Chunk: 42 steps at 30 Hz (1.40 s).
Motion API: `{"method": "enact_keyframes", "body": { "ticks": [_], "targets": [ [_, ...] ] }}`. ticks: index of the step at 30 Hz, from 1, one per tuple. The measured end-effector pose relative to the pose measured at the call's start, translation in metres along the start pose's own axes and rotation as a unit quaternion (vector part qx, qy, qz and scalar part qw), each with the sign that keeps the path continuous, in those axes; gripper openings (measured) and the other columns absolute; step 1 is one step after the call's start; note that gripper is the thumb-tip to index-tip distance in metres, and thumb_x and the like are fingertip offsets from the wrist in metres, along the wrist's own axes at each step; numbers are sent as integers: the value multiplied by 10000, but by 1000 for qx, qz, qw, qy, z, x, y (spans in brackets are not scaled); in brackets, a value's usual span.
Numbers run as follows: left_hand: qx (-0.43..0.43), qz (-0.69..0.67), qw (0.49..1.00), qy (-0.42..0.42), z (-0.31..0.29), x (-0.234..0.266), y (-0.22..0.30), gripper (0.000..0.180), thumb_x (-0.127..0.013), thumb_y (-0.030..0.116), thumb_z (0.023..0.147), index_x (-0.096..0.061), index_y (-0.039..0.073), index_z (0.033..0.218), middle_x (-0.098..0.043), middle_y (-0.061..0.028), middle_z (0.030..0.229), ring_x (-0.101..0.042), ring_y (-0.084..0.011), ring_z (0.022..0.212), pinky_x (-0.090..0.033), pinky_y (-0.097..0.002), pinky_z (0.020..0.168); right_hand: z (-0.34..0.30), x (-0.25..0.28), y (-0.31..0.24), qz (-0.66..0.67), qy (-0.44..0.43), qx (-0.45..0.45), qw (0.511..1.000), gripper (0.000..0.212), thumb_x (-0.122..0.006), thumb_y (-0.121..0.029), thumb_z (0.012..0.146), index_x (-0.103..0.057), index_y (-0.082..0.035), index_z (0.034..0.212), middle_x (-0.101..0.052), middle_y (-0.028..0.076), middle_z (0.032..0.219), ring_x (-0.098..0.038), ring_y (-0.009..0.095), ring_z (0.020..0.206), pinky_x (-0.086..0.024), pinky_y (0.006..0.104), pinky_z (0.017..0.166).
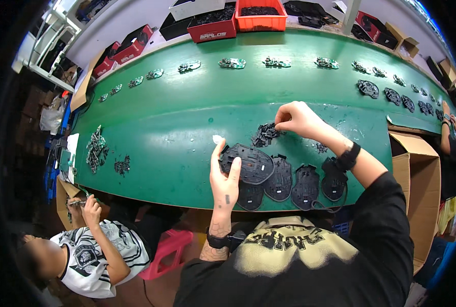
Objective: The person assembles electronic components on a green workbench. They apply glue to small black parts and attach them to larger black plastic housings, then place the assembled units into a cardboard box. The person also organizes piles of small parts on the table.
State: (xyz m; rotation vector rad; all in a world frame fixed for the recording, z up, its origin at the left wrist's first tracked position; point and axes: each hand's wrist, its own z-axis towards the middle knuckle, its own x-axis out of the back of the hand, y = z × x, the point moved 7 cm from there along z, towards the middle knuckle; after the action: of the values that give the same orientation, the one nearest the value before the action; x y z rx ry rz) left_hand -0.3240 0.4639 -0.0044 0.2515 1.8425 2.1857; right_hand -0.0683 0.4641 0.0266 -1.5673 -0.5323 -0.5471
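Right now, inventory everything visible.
Table: one, green, centre.
Held shell: one, black, front centre.
Loose shells: four, black, front edge.
Small parts: several heaps, black, tabletop.
Mixed heap: one, green-grey, table left.
Circuit boards: over ten, green, rear row.
Flat assemblies: several, black, rear right.
Bins: one orange, several red, behind table.
Cartons: several, brown, both sides.
Stool: one, pink, lower left.
Co-workers: two; light clothing left, dark right.
Left hand: one, holding shell.
Right hand: one, at central heap.

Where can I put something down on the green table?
Bare green table lies between the small black heap and left hand, and below the middle circuit boards. It's crowded by the right hand: loose black pieces and black shells.
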Motion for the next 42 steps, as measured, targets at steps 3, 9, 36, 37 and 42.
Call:
{"method": "enact_keyframes", "body": {
  "ticks": [3,9,36,37,42],
  "targets": [
    [-39,55,998,18,-2,-9,17,548,-649,99,970,-428,-34,1455,-583,-122,1316,-595,-134,1024,-490,-271,902,-20,-8,-39,160,-44,22,986,187,-787,-143,767,-747,-1,881,-748,90,836,-702,156,784,-552,316,752],
    [-39,61,997,-5,-4,-34,34,516,-657,88,958,-462,-39,1419,-578,-105,1281,-587,-138,1049,-482,-283,932,-39,-18,-52,159,-42,21,986,126,-787,-59,809,-714,16,879,-733,49,896,-683,115,842,-559,279,799],
    [-98,320,940,-65,-24,30,-4,504,-725,130,842,-586,8,1311,-635,-135,1140,-579,-285,990,-476,-398,913,-3,205,254,-22,261,-113,958,307,-721,-171,870,-712,-42,1148,-747,113,1021,-686,180,942,-512,302,877],
    [-107,341,931,-74,-26,29,-4,517,-749,167,832,-596,13,1301,-622,-143,1162,-566,-302,1027,-467,-410,931,-1,203,259,-49,257,-122,957,300,-732,-191,858,-724,-43,1118,-750,122,1009,-699,198,936,-525,312,864],
    [-110,415,898,-91,-18,18,-1,478,-786,210,795,-658,54,1228,-584,-124,1152,-550,-308,1063,-440,-416,954,-2,196,204,-328,266,-49,905,305,-767,-233,827,-714,-64,1076,-670,149,1054,-604,308,1052,-463,404,954]
  ]
}}
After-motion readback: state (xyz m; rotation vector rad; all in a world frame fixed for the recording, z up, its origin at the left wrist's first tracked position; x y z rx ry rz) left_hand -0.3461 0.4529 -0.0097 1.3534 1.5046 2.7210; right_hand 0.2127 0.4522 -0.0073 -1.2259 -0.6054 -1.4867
